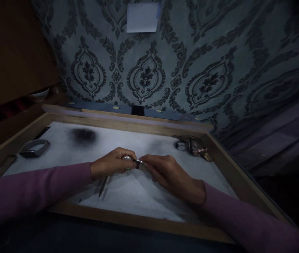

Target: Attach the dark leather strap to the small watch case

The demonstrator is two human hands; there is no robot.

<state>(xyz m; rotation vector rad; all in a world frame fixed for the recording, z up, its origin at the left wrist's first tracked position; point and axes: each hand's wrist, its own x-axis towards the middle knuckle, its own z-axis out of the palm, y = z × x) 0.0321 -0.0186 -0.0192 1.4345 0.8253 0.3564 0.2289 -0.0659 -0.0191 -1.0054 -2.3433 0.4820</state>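
From my end of the feed, both hands meet over the middle of a shallow tray (139,220), raised above its pale floor, probably to leave the fingers room underneath. The left hand (113,163) is curled firmly around one end of a small piece (138,162), thumb uppermost, apparently to steady it; the right hand (169,175) has its fingertips pinched together at the other end, which looks like a grip for fine control. The piece sits between the hands, glossy and metallic on top, dark below. I see a silvery round (126,158) at the left fingers, but I can't tell whether it's a ring or part of what's held. A thin, dark strip (103,187) slants out below that hand. The tray's raised rim is wooden, matt and squared, seemingly meant to keep loose items in. Near its left side I see a smooth grey band (37,151) bent into a loop; towards the far right corner, a heap (191,146) of watches tangles dials and straps.
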